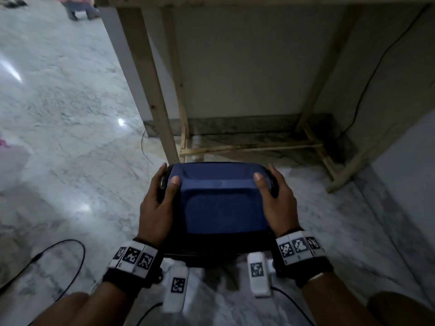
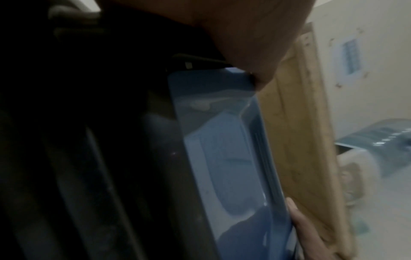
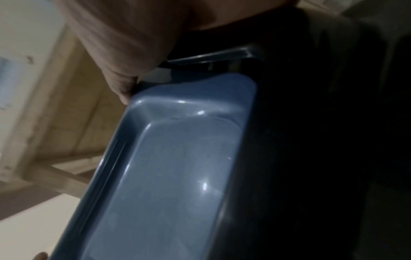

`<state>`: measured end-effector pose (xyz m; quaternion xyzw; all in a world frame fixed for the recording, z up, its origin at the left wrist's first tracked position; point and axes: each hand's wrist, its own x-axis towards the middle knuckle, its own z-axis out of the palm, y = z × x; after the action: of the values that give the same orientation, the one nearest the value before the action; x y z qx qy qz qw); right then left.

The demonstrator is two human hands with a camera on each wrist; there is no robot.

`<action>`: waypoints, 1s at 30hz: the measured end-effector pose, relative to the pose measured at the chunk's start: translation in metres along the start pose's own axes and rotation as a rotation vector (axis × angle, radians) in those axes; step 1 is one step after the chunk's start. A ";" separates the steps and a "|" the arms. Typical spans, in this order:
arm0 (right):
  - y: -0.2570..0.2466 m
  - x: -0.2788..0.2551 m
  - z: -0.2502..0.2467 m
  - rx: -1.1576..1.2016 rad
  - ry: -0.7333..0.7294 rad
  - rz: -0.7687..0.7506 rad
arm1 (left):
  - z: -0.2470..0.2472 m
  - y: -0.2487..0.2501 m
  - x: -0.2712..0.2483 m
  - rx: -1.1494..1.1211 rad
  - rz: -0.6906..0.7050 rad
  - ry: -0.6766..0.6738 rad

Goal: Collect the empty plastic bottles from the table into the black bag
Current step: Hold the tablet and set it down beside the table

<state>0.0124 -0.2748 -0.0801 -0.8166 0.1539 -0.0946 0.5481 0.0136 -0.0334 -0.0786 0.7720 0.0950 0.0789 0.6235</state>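
Observation:
I hold a black container with a blue lid [image 1: 221, 203] low over the marble floor, in front of a wooden table frame. My left hand [image 1: 162, 196] grips its left end, thumb on the lid and fingers curled round the black side. At the other end my right hand [image 1: 273, 198] grips the same way. The left wrist view shows the blue lid [image 2: 222, 158] under my left thumb [image 2: 255, 35]. In the right wrist view the lid [image 3: 177, 176] lies below my right thumb [image 3: 124, 52]. No plastic bottle shows in any view.
Wooden table legs [image 1: 155, 90] and a low crossbar [image 1: 249, 148] stand just beyond the container, against a wall. Cables lie on the floor at the lower left [image 1: 58, 255], and another runs down the wall [image 1: 367, 90]. A large blue water jug [image 2: 378, 140] stands further off.

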 end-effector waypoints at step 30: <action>0.381 -0.058 -0.187 0.093 0.427 0.463 | 0.356 -0.202 -0.109 0.164 -0.111 -0.654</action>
<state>-0.1583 -0.5496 -0.3600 -0.6958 0.4426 -0.1437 0.5471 -0.0159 -0.3565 -0.3509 0.7977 -0.0621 -0.2146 0.5601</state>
